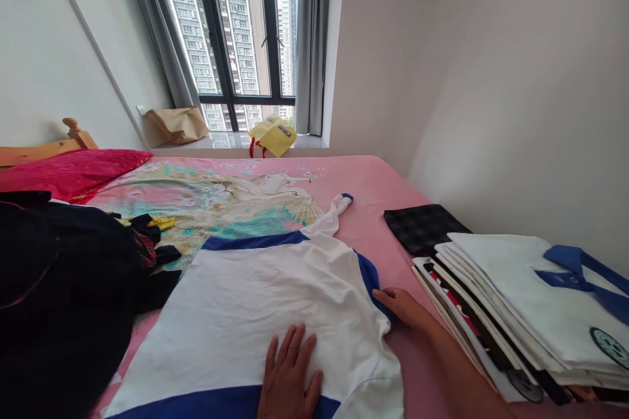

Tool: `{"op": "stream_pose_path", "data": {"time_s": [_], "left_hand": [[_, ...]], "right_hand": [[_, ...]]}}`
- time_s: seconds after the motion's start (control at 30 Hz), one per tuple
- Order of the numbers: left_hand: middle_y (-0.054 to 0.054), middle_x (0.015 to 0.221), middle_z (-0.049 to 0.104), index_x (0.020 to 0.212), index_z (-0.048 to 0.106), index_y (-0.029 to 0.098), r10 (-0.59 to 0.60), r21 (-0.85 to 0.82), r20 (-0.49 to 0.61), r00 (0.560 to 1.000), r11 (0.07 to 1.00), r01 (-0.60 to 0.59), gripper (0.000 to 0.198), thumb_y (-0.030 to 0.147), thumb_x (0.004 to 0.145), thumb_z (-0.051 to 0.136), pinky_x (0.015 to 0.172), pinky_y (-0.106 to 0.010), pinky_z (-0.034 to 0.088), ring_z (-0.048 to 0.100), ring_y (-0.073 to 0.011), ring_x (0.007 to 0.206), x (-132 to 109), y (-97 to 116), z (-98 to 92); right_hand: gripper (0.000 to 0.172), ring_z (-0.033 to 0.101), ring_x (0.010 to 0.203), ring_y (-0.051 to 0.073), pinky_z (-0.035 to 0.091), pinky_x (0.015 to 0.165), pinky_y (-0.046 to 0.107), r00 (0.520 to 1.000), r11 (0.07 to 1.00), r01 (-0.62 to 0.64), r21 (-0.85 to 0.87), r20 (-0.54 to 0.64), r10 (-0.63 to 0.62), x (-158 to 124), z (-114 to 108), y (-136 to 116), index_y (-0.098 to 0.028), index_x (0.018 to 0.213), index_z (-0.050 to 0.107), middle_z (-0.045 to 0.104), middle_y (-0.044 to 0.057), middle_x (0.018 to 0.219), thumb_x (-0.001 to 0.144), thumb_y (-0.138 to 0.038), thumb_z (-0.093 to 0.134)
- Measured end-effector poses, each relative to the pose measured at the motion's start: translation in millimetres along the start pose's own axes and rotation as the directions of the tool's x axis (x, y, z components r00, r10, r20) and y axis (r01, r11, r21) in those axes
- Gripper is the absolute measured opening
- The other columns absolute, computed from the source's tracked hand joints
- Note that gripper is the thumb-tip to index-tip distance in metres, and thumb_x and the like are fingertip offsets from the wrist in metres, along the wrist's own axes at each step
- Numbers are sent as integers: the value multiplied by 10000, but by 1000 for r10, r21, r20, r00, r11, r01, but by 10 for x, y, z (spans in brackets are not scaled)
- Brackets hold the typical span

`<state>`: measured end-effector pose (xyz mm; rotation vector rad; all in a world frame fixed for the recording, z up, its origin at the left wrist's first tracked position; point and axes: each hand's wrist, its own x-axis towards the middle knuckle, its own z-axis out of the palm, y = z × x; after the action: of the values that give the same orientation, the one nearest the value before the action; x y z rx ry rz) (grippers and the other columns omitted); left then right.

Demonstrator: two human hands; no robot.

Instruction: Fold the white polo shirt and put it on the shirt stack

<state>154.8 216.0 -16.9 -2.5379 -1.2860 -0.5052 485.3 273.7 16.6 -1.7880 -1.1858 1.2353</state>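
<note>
A white shirt with blue trim (255,301) lies spread flat on the pink bed (383,190). My left hand (289,373) rests palm down on the shirt's near part, fingers apart, holding nothing. My right hand (403,306) touches the shirt's right edge by the blue shoulder band; its fingers lie flat against the fabric. One sleeve (334,213) stretches away toward the far side.
A stack of folded white and blue shirts (531,314) sits at the right by the wall, with a dark checked cloth (422,228) behind it. A heap of dark clothes (63,294) fills the left. A red pillow (69,171) and bags on the windowsill (272,134) lie beyond.
</note>
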Motion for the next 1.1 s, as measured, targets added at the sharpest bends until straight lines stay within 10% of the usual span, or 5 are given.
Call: {"op": "stream_pose_path", "data": {"time_s": [0.33, 0.5, 0.63, 0.87, 1.1], "left_hand": [[-20, 1449, 404, 1349, 435, 308, -90, -164, 52, 995, 982, 98, 487, 363, 866, 470, 1099, -441, 226, 375, -226, 1319, 13, 81, -154], [-46, 1441, 414, 1348, 438, 297, -112, -204, 92, 989, 970, 129, 493, 370, 861, 473, 1103, -473, 213, 348, -238, 1336, 45, 153, -198], [-65, 1459, 383, 1382, 384, 301, -61, -208, 146, 987, 974, 91, 540, 436, 864, 456, 1110, -501, 174, 336, -243, 1344, -67, 55, -271], [-80, 1462, 371, 1395, 358, 301, -331, 10, 192, 924, 942, 335, 608, 533, 837, 426, 1055, -658, 119, 347, -310, 1332, -1292, -1133, -621], [-102, 1386, 478, 1220, 572, 241, -312, 8, 98, 945, 950, 312, 424, 409, 847, 461, 1001, -448, 407, 474, -274, 1241, -2106, -1938, -866]], "right_hand": [[363, 599, 909, 208, 481, 701, 303, 830, 904, 126, -410, -455, -322, -713, 254, -186, -211, 1033, 549, 614, 79, 1057, 824, -495, 463], [362, 444, 1230, 205, 309, 1067, 388, 716, 583, 622, -522, 76, -694, -930, 1090, -411, -200, 1176, 550, 550, 88, 1262, 910, -346, 352], [477, 274, 1356, 257, 143, 1127, 471, 842, 571, 488, -660, 185, -506, -704, 1178, -186, -172, 1319, 470, 380, 108, 1434, 879, -349, 416], [375, 361, 1282, 259, 179, 1097, 495, 832, 688, 295, -663, -175, -526, -971, 250, 236, -182, 1165, 578, 503, 90, 1325, 831, -244, 420], [125, 544, 833, 225, 444, 809, 393, 817, 760, 552, -344, 39, -575, -2204, 1095, 455, -239, 813, 593, 604, 60, 826, 804, -264, 471]]}}
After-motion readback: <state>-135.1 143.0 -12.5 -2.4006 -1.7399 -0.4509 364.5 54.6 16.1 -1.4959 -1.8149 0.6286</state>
